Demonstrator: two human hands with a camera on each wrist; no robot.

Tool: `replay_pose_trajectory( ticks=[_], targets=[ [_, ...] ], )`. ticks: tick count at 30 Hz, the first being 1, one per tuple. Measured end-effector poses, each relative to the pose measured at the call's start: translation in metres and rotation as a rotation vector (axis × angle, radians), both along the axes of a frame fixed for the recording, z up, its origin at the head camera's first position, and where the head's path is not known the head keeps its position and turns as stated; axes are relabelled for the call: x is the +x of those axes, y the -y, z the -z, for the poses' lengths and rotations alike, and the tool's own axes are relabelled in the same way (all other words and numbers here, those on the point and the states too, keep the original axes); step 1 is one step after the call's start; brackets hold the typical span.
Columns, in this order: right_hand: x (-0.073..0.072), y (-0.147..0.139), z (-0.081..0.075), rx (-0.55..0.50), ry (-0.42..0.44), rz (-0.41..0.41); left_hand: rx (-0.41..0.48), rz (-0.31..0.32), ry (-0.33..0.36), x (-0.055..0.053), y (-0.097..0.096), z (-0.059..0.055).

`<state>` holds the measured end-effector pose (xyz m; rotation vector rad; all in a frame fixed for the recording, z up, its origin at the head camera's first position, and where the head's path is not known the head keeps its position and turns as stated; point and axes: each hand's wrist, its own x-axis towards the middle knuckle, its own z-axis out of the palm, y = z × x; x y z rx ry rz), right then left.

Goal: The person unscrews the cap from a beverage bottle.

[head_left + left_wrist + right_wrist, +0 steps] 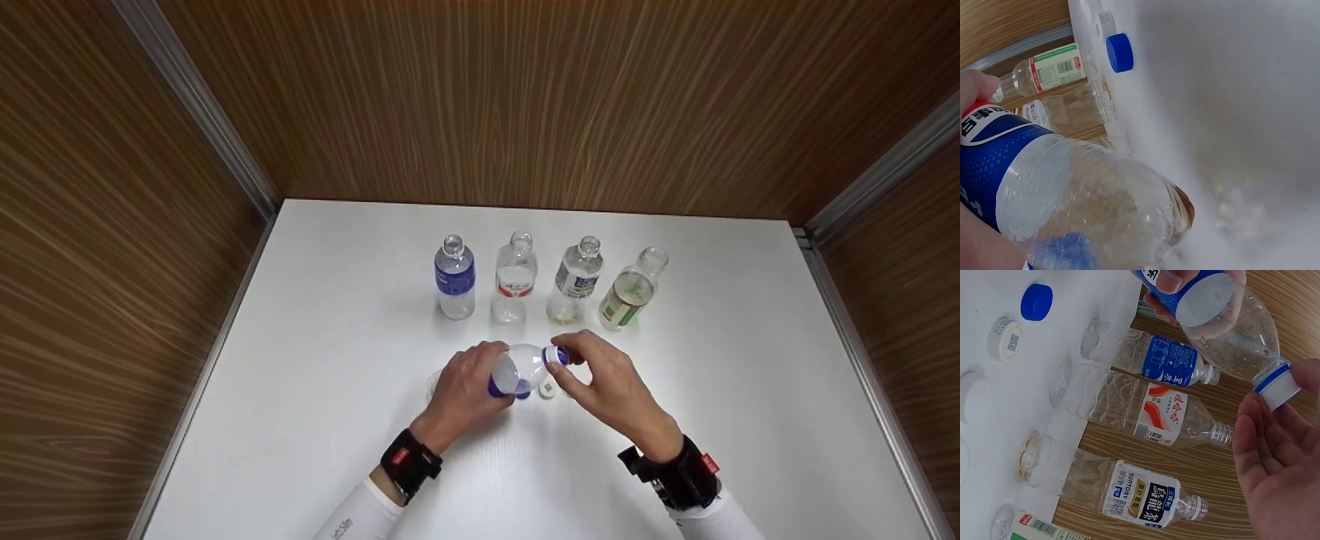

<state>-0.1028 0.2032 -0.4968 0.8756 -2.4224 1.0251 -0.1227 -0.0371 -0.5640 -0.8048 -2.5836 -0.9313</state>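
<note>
My left hand (463,386) grips a clear plastic bottle (529,361) round its blue label (988,160). The bottle is tipped over, its neck pointing to the right. At that neck is a white cap with a blue band (1279,388), and my right hand (611,382) pinches it between thumb and fingers. Under the bottle on the table lie a blue cap (1120,53) and a white cap (547,390). The right wrist view shows a further white cap (974,398) near its left edge.
Beyond my hands, four uncapped bottles stand in a row: one blue-labelled (454,281), one red-and-white-labelled (515,285), one with a white and dark label (576,281), one green-labelled (626,300). Wood-grain panels (480,105) border the white table (322,315).
</note>
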Motion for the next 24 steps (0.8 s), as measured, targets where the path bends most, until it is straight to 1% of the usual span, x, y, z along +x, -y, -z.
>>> replay_pose_trajectory(
  ticks=[7,10,13,17,19,20,22,24],
  targets=[
    [0.0018,-0.001,-0.0014,-0.01,0.033,-0.035,-0.004,-0.001,0.02,0.0005,0.0011,-0.0005],
    [0.0012,-0.0019,-0.001,-0.016,0.031,-0.027,-0.008,0.003,0.018,0.0009,0.0003,-0.0013],
    [0.0007,-0.0023,-0.0013,-0.014,0.039,0.022,-0.036,0.005,-0.029,0.0009,-0.0011,-0.0019],
    [0.0002,-0.0018,-0.0024,-0.014,0.064,0.089,-0.104,0.004,-0.135,0.0004,-0.0023,-0.0041],
    [0.0004,-0.0014,-0.0026,-0.014,0.074,0.112,-0.131,-0.002,-0.177,0.0,-0.0026,-0.0052],
    [0.0005,-0.0012,-0.0026,-0.011,0.076,0.122,-0.14,-0.008,-0.19,-0.0002,-0.0027,-0.0057],
    [0.0008,-0.0008,-0.0025,-0.007,0.083,0.135,-0.146,-0.017,-0.193,-0.0005,-0.0027,-0.0064],
    [0.0011,-0.0003,-0.0022,-0.005,0.081,0.14,-0.142,-0.018,-0.167,-0.0002,-0.0025,-0.0065]
  ],
)
